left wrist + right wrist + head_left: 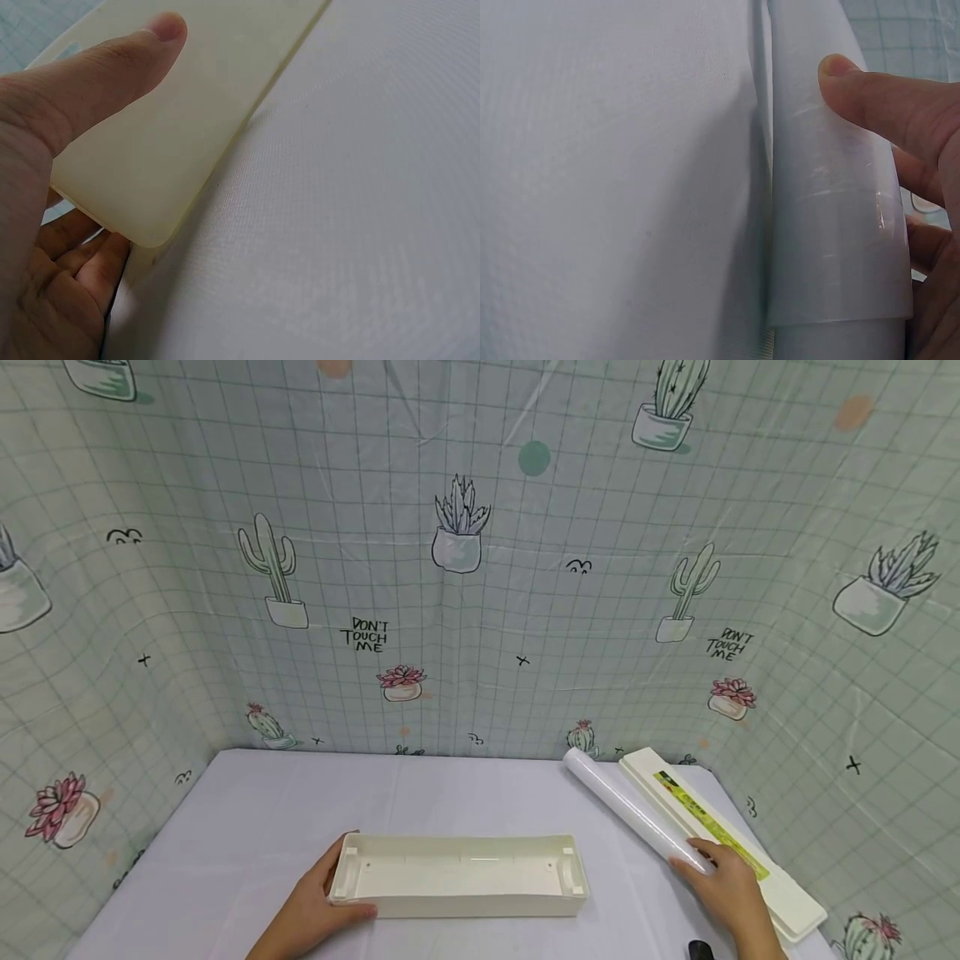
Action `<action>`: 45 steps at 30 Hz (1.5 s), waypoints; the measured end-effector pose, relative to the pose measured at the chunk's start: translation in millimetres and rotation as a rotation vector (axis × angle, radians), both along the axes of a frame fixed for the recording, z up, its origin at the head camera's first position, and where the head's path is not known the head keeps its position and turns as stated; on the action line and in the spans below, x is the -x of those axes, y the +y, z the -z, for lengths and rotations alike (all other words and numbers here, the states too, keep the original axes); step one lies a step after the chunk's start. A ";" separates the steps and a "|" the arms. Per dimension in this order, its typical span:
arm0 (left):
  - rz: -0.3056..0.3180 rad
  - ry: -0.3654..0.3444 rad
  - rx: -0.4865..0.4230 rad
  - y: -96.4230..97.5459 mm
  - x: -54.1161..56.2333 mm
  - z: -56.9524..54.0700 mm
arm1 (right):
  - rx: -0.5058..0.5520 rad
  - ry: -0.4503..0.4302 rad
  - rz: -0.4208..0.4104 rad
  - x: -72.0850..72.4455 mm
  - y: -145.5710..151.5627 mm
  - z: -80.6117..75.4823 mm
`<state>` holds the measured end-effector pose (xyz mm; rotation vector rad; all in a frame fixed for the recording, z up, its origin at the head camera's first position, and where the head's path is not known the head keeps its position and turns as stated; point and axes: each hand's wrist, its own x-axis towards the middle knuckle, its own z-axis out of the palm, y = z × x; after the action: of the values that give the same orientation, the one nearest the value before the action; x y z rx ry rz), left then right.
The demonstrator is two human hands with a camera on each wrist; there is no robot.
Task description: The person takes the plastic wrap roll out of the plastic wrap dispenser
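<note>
A long cream-white open-topped plastic box [457, 906] lies lengthwise near the front of the table, and its inside shows nothing in it. My left hand [311, 906] grips its left end, the thumb [142, 64] on the front wall and the fingers round the end. To the right, a roll of cling film [633, 806] lies aslant on the table. My right hand [726, 885] holds the roll's near end, with the thumb [855, 94] on one side and fingers on the other. The fingertips beyond the roll are partly hidden.
A long white lid [791, 900] with a yellow-green label strip lies along the table's right edge, beside the roll. Part of a black object [700, 950] shows at the bottom edge. Printed cloth walls [480, 610] stand behind and on both sides of the white table [390, 793].
</note>
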<state>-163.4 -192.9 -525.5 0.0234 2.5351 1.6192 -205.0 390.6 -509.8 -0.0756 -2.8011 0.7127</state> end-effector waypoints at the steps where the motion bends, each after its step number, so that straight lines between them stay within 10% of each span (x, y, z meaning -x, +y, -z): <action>1: 0.001 0.000 -0.004 0.0 0.1 0.0 | 0.000 -0.008 0.001 0.3 -0.1 -0.2; 45: -0.001 -0.017 -0.040 -1.4 1.9 -1.2 | 0.013 -0.143 0.033 2.3 0.9 -1.6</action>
<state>-165.4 -194.3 -524.3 0.0124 2.4905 1.6635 -207.3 391.4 -508.2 -0.1822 -2.9229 0.7461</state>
